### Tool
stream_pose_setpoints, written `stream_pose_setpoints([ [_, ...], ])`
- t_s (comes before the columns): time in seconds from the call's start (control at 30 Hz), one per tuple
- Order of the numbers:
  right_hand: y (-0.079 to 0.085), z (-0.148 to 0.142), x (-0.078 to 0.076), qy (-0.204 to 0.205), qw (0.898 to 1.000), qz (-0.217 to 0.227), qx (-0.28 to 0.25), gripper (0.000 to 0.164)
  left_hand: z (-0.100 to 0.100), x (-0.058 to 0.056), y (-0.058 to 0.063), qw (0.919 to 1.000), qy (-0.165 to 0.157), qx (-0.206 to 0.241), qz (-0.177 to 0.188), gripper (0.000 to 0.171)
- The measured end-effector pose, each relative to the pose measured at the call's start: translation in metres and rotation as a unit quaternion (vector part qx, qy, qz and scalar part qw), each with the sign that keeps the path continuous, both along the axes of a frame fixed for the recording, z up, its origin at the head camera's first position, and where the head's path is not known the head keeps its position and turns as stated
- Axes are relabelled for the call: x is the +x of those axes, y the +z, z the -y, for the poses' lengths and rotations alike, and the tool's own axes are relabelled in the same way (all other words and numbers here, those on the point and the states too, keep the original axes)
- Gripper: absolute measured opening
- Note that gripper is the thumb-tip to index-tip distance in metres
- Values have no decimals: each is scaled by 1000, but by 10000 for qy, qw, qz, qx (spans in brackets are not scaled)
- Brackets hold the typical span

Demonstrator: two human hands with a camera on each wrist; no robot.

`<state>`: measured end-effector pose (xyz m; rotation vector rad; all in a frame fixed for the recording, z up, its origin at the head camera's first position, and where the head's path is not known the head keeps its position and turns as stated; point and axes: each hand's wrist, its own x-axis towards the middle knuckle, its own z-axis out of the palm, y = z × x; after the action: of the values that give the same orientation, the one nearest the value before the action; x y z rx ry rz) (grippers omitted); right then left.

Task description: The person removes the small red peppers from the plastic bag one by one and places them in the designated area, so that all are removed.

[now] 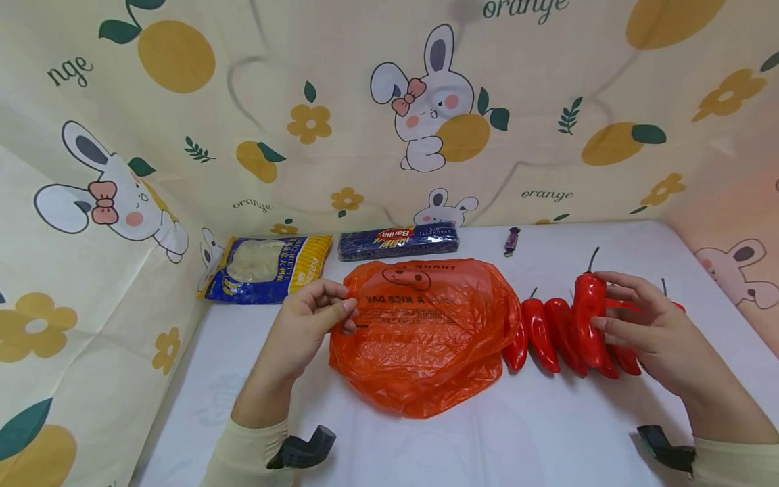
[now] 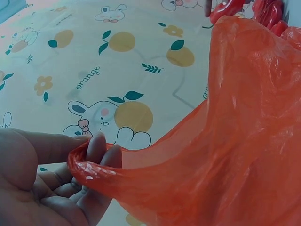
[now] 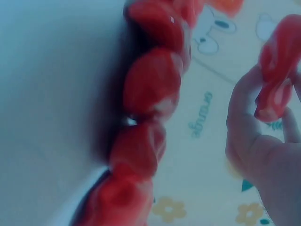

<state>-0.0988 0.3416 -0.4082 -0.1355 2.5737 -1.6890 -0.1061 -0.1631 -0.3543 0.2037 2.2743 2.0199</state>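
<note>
A thin red plastic bag [image 1: 420,352] with printed lettering lies spread in the middle of the table. My left hand [image 1: 316,314] pinches its left edge between thumb and fingers; the left wrist view shows the bag's rim [image 2: 99,172] bunched there. On the right, my right hand [image 1: 645,325] holds a red chili pepper [image 1: 589,318] upright by its sides, stem up, above the others. Several more red peppers [image 1: 538,335] lie in a row beside the bag, partly hidden behind the held one and the hand. The right wrist view shows the row of peppers [image 3: 153,84] close up.
Along the back lie a blue and yellow pasta bag [image 1: 262,270], a dark blue spaghetti pack [image 1: 398,242] and a small purple wrapped candy [image 1: 512,241]. A patterned cloth [image 1: 341,61] hangs behind and beside the white table [image 1: 456,446].
</note>
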Motion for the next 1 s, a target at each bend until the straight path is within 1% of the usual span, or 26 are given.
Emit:
stream_pose_setpoints([
  [0.13, -3, -9, 1, -272, 9994, -136, 164, 78, 0, 0, 0, 10000, -4, 1, -1, 15],
  [0.27, -6, -22, 3, -658, 9976, -135, 165, 77, -1, 1, 1, 10000, -13, 4, -14, 16],
  [0.37, -9, -34, 5, -1039, 9944, -84, 186, 76, -1, 1, 1, 10000, -3, -8, -2, 15],
  [0.47, -12, -45, 6, -1388, 9902, -158, 90, 74, 0, 0, 0, 10000, -1, -23, 6, 15],
  [0.5, -14, -48, 6, -1510, 9883, -234, -5, 73, 0, 0, 0, 10000, 4, -29, 11, 15],
  [0.6, -17, -58, 8, -1704, 9824, -546, -541, 71, 0, 0, 0, 10000, 2, -39, 13, 15],
  [0.77, -24, -76, 9, -1723, 9692, -964, -1475, 71, -1, 1, 2, 10000, -7, -37, 2, 15],
  [0.83, -27, -84, 10, -1741, 9630, -1009, -1791, 69, -1, 1, 2, 10000, -1, -25, 12, 15],
  [0.93, -34, -96, 11, -1788, 9550, -1071, -2111, 65, -1, 1, 2, 10000, -7, 6, 8, 14],
  [1.0, -39, -102, 12, -1871, 9529, -993, -2172, 63, -1, 2, 2, 10000, -15, 21, -8, 14],
])
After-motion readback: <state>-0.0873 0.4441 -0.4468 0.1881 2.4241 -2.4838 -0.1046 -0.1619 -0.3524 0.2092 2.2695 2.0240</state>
